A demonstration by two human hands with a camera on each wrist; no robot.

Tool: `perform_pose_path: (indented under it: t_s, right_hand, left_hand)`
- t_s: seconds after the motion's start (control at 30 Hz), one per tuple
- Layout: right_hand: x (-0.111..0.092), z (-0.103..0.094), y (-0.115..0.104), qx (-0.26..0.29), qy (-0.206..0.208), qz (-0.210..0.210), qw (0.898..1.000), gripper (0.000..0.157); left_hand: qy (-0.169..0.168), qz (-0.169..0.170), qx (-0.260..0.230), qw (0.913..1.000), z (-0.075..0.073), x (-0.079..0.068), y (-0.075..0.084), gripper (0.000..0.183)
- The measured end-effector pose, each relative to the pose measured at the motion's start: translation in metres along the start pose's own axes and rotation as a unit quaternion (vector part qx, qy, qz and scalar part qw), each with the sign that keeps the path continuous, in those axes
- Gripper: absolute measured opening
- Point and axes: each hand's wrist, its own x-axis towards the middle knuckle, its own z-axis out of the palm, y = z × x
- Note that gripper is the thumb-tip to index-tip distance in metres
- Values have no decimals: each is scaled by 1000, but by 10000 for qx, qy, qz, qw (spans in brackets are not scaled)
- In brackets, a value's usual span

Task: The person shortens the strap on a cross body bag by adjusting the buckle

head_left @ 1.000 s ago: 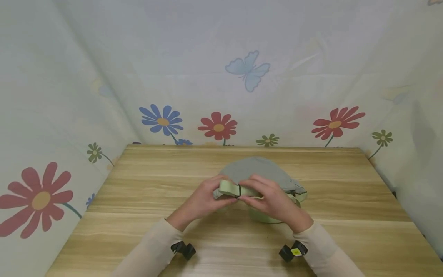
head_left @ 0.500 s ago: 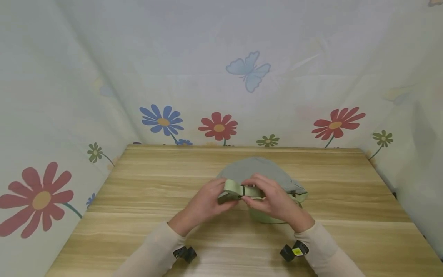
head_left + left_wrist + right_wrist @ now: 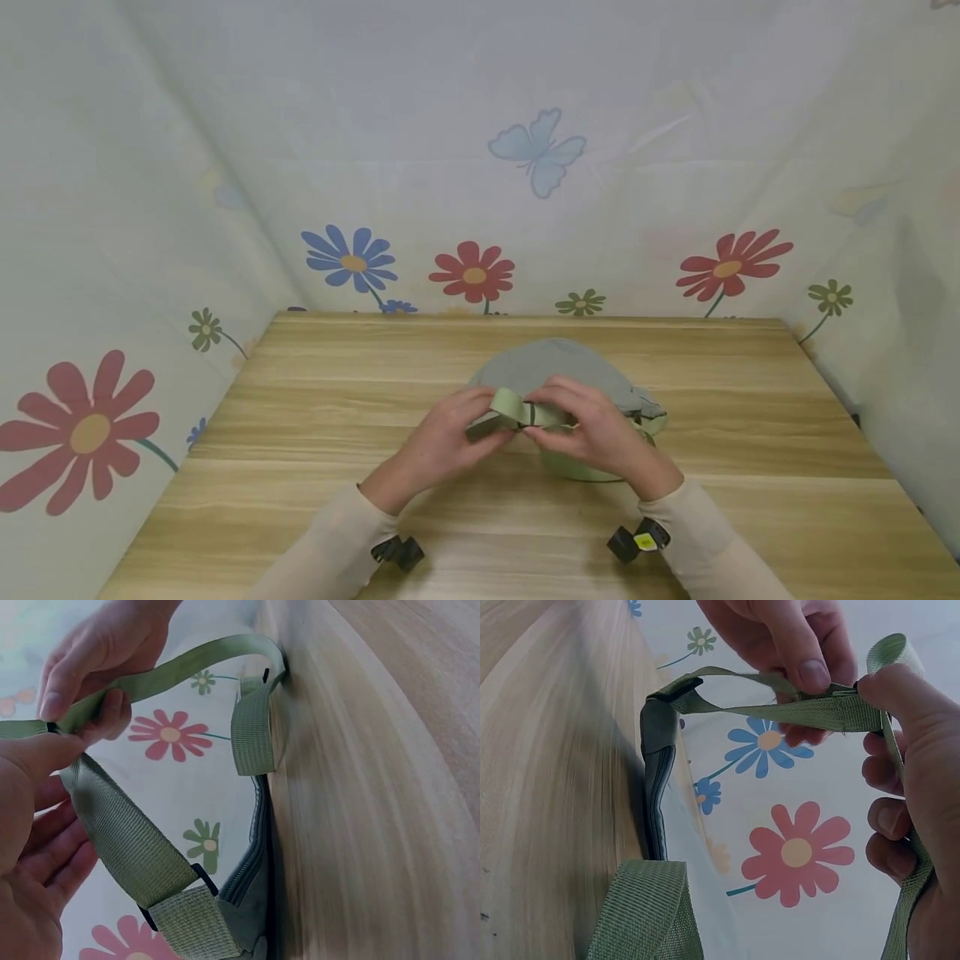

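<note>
A grey-green waist bag (image 3: 555, 362) with a zipper (image 3: 656, 799) lies on the wooden table, beyond both hands. Its pale green webbing strap (image 3: 131, 832) is lifted off the tabletop and folded into a small loop (image 3: 507, 403). A thin black slider (image 3: 532, 414) sits on the webbing between the hands. My left hand (image 3: 446, 433) pinches the strap at the loop side, thumb and fingertips close to the slider. With thumb and index finger, my right hand (image 3: 596, 429) pinches the webbing right by the slider. Part of the strap runs behind the right hand.
The wooden table (image 3: 330, 400) meets white curtains (image 3: 420, 167) printed with flowers at the back and sides. Another black buckle (image 3: 204, 879) joins the strap to the bag's end. A small black camera sits at each wrist.
The left hand has shifted slightly right and the webbing loop has moved right, standing more rounded. The right hand stays nearly in place by the slider; the bag has not moved.
</note>
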Motion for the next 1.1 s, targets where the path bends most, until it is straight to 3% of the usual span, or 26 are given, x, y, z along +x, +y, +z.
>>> perform_pose_path:
  t_s: [0.6,0.93,1.1]
  right_hand:
    - [-3,-7,2,-99,173,-61,9998,25]
    - [-4,-14,2,2,258,-21,9997,22]
    - [-4,-16,2,78,264,-4,9996,21]
  left_hand:
    - [96,354,584,9976,-14,-3,-3,31]
    - [-149,-44,265,9995,-25,-13,-11,30]
    - [-99,-151,58,9998,-30,-20,-16,31]
